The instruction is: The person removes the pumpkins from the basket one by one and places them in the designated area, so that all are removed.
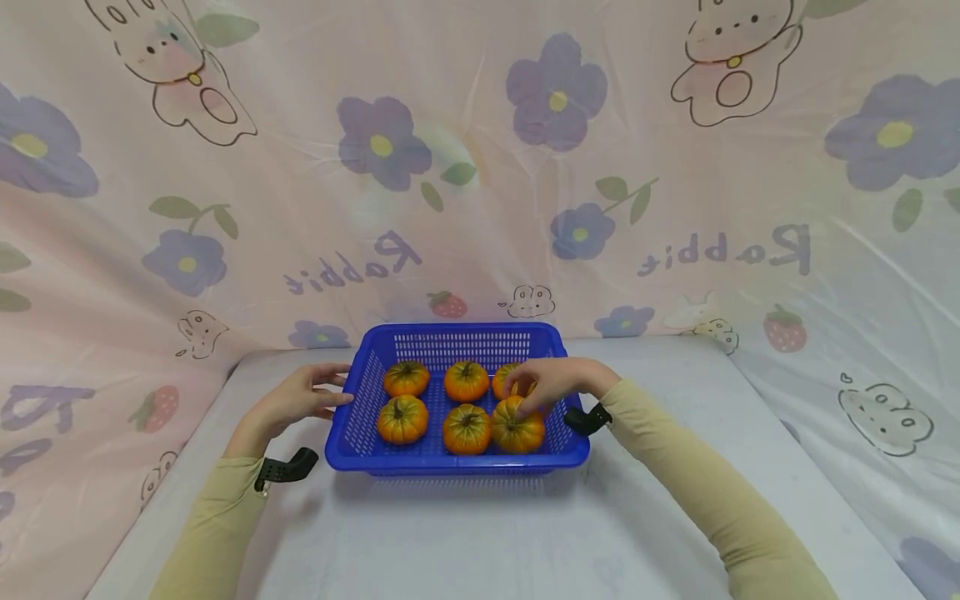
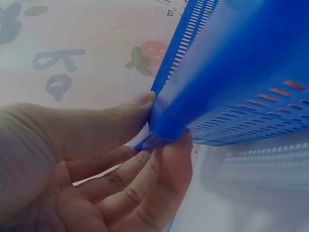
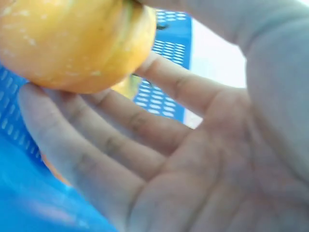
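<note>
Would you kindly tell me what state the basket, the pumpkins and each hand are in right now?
Blue basket: upright, open-topped, pumpkins inside.
Left hand: pinching the basket's left rim.
Right hand: gripping the front-right pumpkin.
Front-right pumpkin: held; whether lifted, unclear.
Back-right pumpkin: in the basket, partly hidden behind the right hand.
Other four pumpkins: in the basket, not held.

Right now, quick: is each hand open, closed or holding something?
Left hand: holding the blue basket by its left rim.
Right hand: holding the front-right pumpkin between thumb and fingers.
</note>
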`<state>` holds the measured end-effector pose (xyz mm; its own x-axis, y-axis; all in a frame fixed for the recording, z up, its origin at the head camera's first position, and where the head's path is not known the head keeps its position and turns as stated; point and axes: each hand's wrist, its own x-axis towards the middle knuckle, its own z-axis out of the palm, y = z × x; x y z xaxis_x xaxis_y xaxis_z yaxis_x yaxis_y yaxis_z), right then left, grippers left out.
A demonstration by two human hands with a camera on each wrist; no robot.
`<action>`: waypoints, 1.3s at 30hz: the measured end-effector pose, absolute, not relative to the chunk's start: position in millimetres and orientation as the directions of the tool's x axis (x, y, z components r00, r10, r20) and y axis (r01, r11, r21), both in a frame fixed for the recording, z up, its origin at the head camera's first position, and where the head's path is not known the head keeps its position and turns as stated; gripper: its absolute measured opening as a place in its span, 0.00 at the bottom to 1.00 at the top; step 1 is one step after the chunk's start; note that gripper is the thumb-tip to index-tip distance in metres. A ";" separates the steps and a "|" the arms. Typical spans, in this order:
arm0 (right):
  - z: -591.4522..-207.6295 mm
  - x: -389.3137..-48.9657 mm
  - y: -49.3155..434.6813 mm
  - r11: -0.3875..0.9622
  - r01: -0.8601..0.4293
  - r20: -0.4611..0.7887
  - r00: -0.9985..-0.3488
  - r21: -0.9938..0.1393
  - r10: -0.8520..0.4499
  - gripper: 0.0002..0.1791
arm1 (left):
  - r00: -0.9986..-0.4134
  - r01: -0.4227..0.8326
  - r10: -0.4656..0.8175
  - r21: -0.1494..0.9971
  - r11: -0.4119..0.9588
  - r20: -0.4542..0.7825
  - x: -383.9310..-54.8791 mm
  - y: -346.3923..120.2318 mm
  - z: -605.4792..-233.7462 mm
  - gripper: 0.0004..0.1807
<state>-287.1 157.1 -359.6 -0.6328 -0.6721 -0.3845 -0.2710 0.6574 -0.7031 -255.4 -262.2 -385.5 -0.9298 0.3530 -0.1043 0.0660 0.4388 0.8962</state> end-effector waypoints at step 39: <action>-398.4 -289.6 269.5 0.112 0.077 -0.090 -0.989 -0.991 -0.116 0.34 | -0.949 0.047 0.310 0.942 0.333 -0.063 -247.7 -294.3 -412.1 0.38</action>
<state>-289.6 269.5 -398.4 -0.9892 -0.1162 -0.0895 0.0766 0.1118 -0.9908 -247.7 -294.3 -412.1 -0.9486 0.3101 -0.0626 0.0466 0.3325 0.9419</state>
